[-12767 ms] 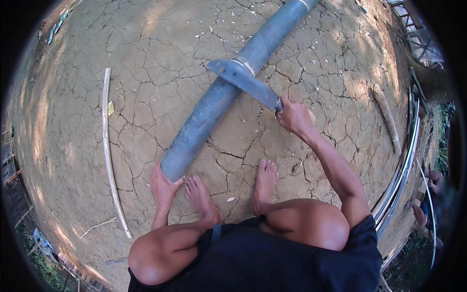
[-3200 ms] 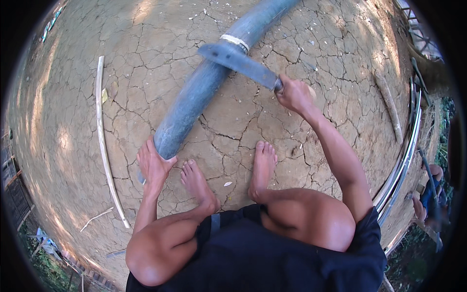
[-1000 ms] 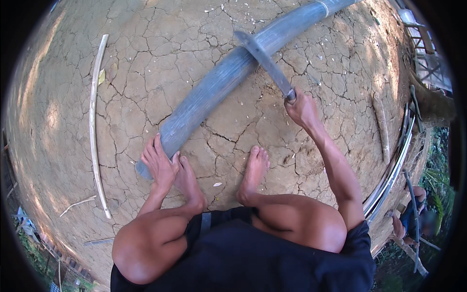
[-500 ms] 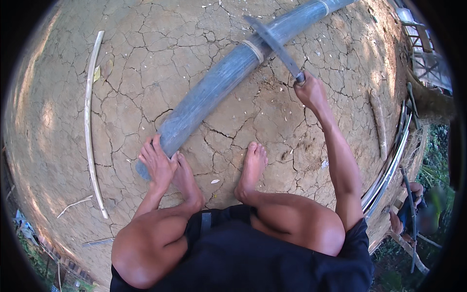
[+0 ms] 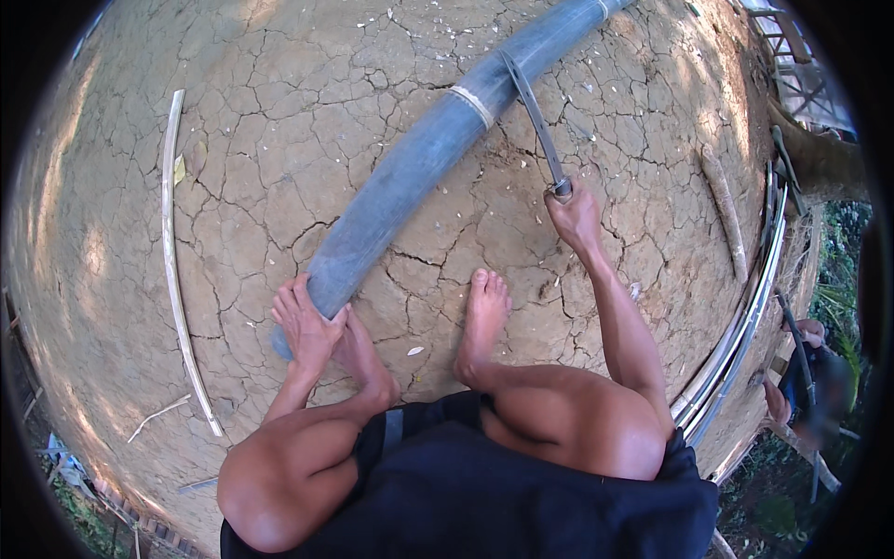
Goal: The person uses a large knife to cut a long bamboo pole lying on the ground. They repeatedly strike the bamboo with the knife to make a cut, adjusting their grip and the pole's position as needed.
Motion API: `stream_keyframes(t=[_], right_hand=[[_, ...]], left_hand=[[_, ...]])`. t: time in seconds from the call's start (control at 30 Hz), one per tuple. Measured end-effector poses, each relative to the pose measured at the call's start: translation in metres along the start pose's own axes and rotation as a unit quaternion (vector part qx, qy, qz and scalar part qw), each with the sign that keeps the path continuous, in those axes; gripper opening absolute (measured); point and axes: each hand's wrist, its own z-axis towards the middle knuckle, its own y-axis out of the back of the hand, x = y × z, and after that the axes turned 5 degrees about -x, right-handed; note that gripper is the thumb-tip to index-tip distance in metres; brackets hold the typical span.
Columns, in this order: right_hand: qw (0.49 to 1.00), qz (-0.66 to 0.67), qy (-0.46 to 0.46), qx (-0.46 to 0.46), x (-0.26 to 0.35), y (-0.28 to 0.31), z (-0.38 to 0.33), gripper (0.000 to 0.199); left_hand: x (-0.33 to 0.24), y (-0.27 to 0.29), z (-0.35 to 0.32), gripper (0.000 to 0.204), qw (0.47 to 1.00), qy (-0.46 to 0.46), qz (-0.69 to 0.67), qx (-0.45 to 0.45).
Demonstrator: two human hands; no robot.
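Note:
A thick grey-green bamboo pole [image 5: 400, 191] lies slantwise on the ground, running from near my left foot to the far right, with a pale ring at its joint. My left hand [image 5: 307, 321] grips its near end, the fingers wrapped over the top and the thumb at the side. My right hand [image 5: 575, 216] is closed round the handle of a machete [image 5: 540, 121]. The blade's far part lies at the pole's right side, just beyond the pale ring; whether the edge has gone into the bamboo, I cannot tell.
My bare feet [image 5: 484, 321] stand on cracked dry earth. A long pale strip [image 5: 172, 242] lies at the left, a short stick [image 5: 724, 210] at the right. Several long split strips [image 5: 745, 326] are bundled by a trunk [image 5: 819, 168]. Another person [image 5: 792, 373] is partly visible at the right edge.
The machete has swung down from across the top of the pole to its right side, and my right hand has come slightly nearer and left. My left hand keeps its hold.

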Motion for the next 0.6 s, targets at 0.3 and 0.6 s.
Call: stream_keyframes(t=[0.3,0.6], right_hand=[[0.999,0.036,0.002,0.010,-0.006,-0.009,-0.008,0.031],[0.999,0.040,-0.001,0.012,-0.008,-0.012,-0.010,0.032]], left_hand=[[0.004,-0.005,-0.004,0.090,1.000,-0.005,-0.015,0.000],[-0.002,0.000,0.003,0.098,0.999,-0.009,-0.042,0.032]])
